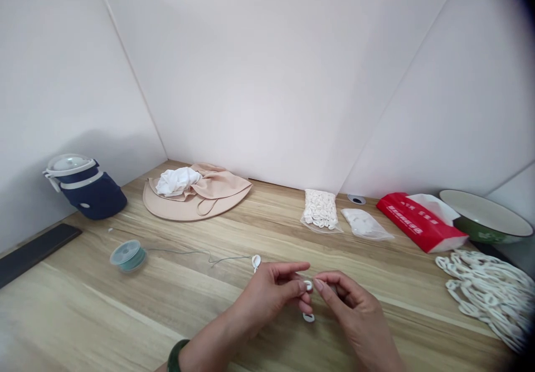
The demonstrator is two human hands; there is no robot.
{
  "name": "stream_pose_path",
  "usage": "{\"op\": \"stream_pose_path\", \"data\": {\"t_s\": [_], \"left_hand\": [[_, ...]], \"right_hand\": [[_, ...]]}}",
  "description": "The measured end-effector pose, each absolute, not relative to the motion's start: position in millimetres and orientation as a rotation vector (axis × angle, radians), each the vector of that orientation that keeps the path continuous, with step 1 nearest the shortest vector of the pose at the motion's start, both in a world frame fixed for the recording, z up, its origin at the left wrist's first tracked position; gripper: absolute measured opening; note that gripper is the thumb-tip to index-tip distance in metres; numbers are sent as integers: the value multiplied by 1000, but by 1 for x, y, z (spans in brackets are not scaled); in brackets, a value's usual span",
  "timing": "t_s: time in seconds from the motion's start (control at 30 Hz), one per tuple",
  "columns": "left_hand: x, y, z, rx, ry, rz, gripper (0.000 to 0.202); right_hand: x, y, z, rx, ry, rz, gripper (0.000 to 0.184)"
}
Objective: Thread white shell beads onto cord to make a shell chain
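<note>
Both hands were low centre on the wood worktop, closed to a pinch. Left hand, green bangle on the wrist, and right hand both had fingertips on a small white plastic link between them. A second link sat just below the left fingers; a third link was just above the left hand, at the end of a thin grey-green cord running from a teal spool. Upper centre: clear bag of white links. Right edge: pile of joined white links. Red tissue pack had white print, too small to read. Also there: beige sun hat, navy flask, green basin.
</note>
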State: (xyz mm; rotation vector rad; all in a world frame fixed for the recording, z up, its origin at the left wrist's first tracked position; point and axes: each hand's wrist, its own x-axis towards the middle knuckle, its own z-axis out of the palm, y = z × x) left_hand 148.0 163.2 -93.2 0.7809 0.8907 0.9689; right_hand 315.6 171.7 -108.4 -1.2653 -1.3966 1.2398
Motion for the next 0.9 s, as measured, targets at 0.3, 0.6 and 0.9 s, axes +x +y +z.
{"op": "stream_pose_path", "data": {"t_s": [0.3,0.6,0.9], "left_hand": [[153,160,-94,656,795,1040,33],[163,154,-98,608,768,1123,25],[163,156,-98,559,754,1147,24]], "right_hand": [[312,167,-112,-1241,-1327,1298,22],[304,161,-117,-1269,-1115,1264,25],[304,157,-109,-1201,-1158,1094,16]]}}
